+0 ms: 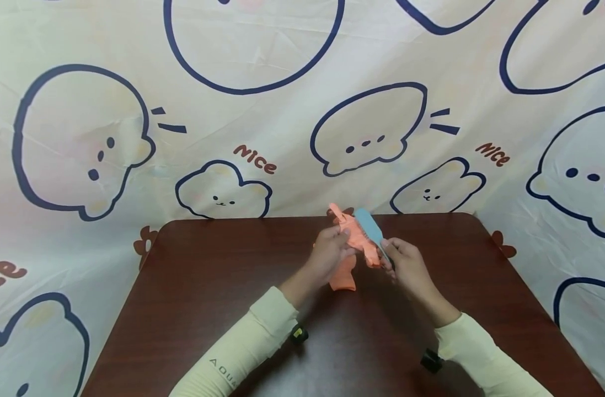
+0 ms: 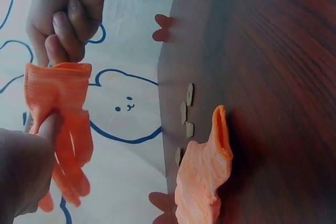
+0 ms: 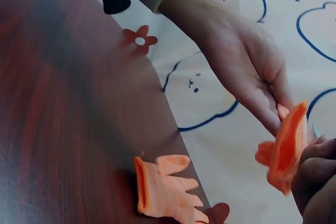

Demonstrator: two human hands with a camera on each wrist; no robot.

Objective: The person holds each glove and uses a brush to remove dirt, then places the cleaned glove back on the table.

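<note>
My left hand (image 1: 328, 252) pinches an orange knit glove (image 1: 353, 232) and holds it up above the table. In the left wrist view its fingers dangle, with the cuff (image 2: 58, 72) uppermost. My right hand (image 1: 407, 266) grips a light blue brush (image 1: 369, 225) by its handle, the bristle side lying against the glove in the head view. Right-hand fingers (image 2: 71, 27) are curled close at the cuff. A second orange glove (image 3: 167, 190) lies on the table below the hands, its cuff opening facing the near side.
The dark brown table (image 1: 208, 298) ends at a white curtain (image 1: 282, 121) printed with cartoon outlines. Several small tan pieces (image 2: 184, 113) lie near the table's edge in the left wrist view. Black wrist-camera mounts (image 1: 431, 361) hang below both sleeves.
</note>
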